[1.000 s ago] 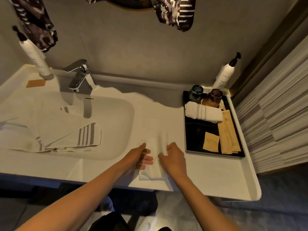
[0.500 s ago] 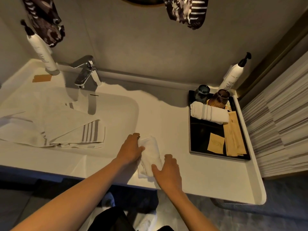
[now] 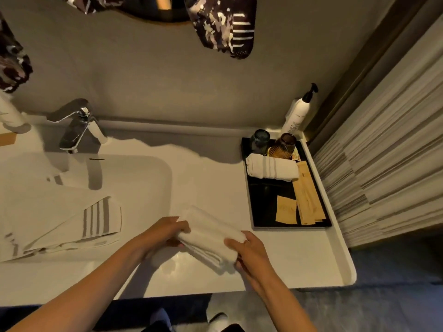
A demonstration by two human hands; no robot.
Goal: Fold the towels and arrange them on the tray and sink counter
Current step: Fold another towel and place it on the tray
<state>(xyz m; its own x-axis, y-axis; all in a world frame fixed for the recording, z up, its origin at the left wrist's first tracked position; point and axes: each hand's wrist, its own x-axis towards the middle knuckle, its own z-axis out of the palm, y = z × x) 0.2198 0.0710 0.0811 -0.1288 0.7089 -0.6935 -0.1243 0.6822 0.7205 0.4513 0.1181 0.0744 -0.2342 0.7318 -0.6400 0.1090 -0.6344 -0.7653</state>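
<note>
A small white towel [image 3: 211, 233], folded into a thick bundle, is held just above the white sink counter [image 3: 299, 255]. My left hand [image 3: 163, 232] grips its left end and my right hand [image 3: 249, 250] grips its right end. A rolled white towel with grey stripes [image 3: 271, 167] lies across the back of the black tray [image 3: 263, 212] at the right. A large striped towel [image 3: 60, 216] lies loosely spread over the sink basin [image 3: 143, 168] on the left.
Two tumblers [image 3: 260, 140] and tan paper packets [image 3: 304, 200] share the tray. A pump bottle [image 3: 298, 111] stands behind it, a chrome faucet [image 3: 79, 125] at back left. A striped curtain [image 3: 383, 152] hangs right of the counter edge.
The small towel went from lying flat on the counter under both hands to being lifted as a folded bundle, held at both ends and turned diagonally.
</note>
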